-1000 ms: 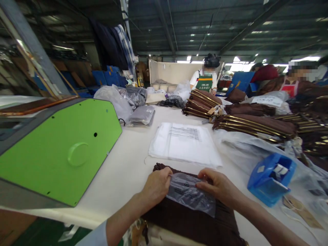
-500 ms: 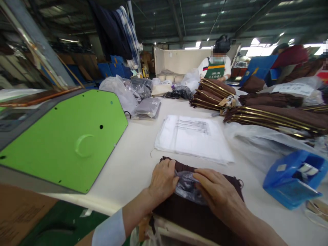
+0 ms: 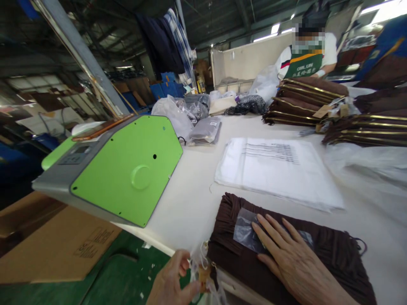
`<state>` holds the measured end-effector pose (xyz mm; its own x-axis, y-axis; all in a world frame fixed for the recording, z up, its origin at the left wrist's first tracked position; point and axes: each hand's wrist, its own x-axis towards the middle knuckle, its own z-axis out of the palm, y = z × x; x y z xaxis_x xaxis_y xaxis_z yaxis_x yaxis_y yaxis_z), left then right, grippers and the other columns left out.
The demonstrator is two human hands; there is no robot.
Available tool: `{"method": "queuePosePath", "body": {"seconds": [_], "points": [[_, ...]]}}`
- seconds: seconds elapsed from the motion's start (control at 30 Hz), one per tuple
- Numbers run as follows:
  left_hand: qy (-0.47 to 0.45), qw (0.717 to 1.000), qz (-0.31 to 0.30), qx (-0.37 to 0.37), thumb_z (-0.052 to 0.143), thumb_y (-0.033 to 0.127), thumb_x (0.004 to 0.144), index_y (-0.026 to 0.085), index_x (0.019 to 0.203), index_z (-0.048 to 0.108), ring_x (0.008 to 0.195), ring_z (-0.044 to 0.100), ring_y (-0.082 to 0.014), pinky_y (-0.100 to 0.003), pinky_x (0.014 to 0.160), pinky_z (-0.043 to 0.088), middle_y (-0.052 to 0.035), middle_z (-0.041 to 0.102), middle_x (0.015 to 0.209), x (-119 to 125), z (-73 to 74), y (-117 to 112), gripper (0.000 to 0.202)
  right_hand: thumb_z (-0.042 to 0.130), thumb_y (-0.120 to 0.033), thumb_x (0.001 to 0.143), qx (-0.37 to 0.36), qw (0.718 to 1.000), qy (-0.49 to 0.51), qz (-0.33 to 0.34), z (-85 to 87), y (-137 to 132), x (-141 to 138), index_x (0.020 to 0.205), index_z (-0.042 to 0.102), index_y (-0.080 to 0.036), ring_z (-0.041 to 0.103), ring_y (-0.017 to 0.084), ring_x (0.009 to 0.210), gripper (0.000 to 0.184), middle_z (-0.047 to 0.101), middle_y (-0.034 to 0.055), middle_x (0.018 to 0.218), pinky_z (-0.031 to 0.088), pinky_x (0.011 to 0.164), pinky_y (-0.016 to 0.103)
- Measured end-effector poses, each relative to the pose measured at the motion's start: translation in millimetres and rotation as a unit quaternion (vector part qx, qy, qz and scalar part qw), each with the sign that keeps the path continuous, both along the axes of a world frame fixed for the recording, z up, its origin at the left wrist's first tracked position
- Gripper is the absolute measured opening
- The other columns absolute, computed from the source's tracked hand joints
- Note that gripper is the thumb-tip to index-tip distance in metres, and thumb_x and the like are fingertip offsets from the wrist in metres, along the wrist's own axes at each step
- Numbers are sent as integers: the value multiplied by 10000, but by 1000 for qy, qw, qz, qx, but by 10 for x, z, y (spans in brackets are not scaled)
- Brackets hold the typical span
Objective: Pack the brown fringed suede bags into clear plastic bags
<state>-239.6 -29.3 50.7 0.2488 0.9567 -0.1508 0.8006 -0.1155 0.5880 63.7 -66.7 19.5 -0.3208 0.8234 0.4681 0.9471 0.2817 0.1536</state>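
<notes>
In the head view, the folded brown cloth lies at the near edge of the worktop, long axis left to right. The right hand rests flat over a clear packet; the left hand, thumb and fingers apart, is nearer the tag, perhaps touching it.

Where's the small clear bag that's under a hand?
In the head view, the small clear bag lies low and right of centre, on the folded brown cloth, partly under the right hand.
</notes>
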Motion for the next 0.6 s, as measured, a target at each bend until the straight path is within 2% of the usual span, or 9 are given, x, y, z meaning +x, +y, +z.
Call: {"method": "queuePosePath", "body": {"seconds": [0.1, 0.17, 0.23, 0.3, 0.37, 0.43, 0.5, 0.57, 0.6], "points": [[-66, 995, 73, -10, 560, 225, 609, 191, 998, 438, 859, 588, -186, -285, 803, 430, -49, 619, 923, -34, -351, -130, 409, 426, -446, 875, 21, 1000, -12, -3, -31, 11, -2, 1354, 369, -192, 336, 269, 1296, 545, 361, 74, 1432, 330, 1020, 502], [-125, 986, 104, -27, 536, 232, 621, 199, 944, 425, 821, 598, -186, -280, 772, 433, -41, 630, 879, -23, -488, -119, 343, 423, -454, 874, 33, 999, -13, -1, -50, 24, 0, 1340, 391, -192, 361, 268, 1281, 535, 376, 76, 1423, 335, 1014, 501], [-161, 981, 104, -34, 523, 226, 610, 203, 885, 436, 696, 575, -172, -270, 686, 426, 4, 603, 734, -33, -535, -73, 290, 421, -446, 876, 38, 999, -6, 2, -53, 33, 1, 1331, 403, -194, 382, 267, 1267, 521, 393, 78, 1412, 333, 1015, 500], [-176, 981, 77, -33, 524, 206, 578, 194, 822, 488, 622, 516, -151, -256, 637, 391, 39, 534, 624, -84, -512, -21, 247, 421, -440, 878, 37, 999, 1, 5, -46, 37, 0, 1329, 407, -194, 388, 266, 1263, 514, 406, 78, 1404, 328, 1021, 497], [-226, 968, 43, -95, 561, 193, 539, 177, 691, 520, 579, 454, -124, -239, 593, 343, 50, 468, 563, -161, -450, 27, 158, 423, -439, 878, 37, 999, 4, 7, -39, 37, -1, 1327, 411, -189, 385, 267, 1266, 514, 411, 80, 1400, 323, 1025, 498], [-281, 939, 21, -199, 629, 197, 490, 161, 562, 484, 518, 393, -92, -228, 531, 284, 50, 432, 516, -229, -370, 65, 166, 424, -439, 877, 42, 999, 7, 6, -45, 37, -1, 1322, 417, -185, 383, 273, 1266, 512, 410, 88, 1400, 314, 1028, 509], [-340, 895, 22, -288, 686, 238, 464, 155, 555, 472, 467, 371, -77, -225, 490, 258, 45, 439, 497, -265, -277, 90, 247, 430, -439, 874, 47, 999, 8, 6, -62, 39, 4, 1320, 421, -185, 383, 276, 1266, 513, 410, 91, 1399, 312, 1026, 514], [-430, 832, 49, -347, 720, 294, 492, 154, 612, 501, 440, 385, -75, -221, 465, 283, 43, 456, 514, -272, -167, 105, 286, 444, -441, 867, 47, 999, 6, 6, -81, 44, 9, 1325, 415, -193, 384, 275, 1266, 522, 405, 86, 1403, 322, 1020, 510], [-480, 788, 65, -380, 739, 303, 509, 156, 636, 517, 433, 392, -73, -217, 454, 300, 48, 455, 521, -271, -107, 113, 295, 452, -445, 862, 45, 999, 3, 6, -87, 46, 12, 1328, 410, -193, 384, 274, 1266, 532, 401, 84, 1406, 328, 1016, 506]]}}
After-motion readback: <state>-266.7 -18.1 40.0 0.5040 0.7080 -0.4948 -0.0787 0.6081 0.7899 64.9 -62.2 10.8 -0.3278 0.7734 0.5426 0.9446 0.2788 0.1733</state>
